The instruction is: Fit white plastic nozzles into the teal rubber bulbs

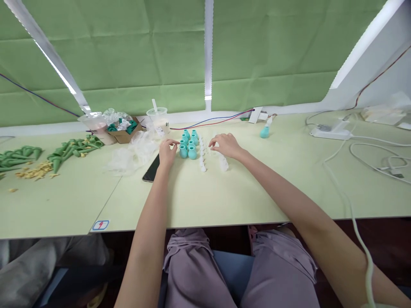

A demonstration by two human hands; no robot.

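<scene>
On the pale green counter [224, 201], small teal bulbs [189, 143] stand upright in two rows beside a line of tiny white caps [202, 155]. The left hand [167, 153] touches a bulb with loosely curled fingers, grasping nothing. The right hand [227, 145] rests its released fingers on the caps.

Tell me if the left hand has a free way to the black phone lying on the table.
Probably yes. The left hand is at the teal bulbs, and the black phone lies flat right beside its wrist, with nothing on top. The crumpled clear plastic sits to the phone's far side, not between them.
</scene>
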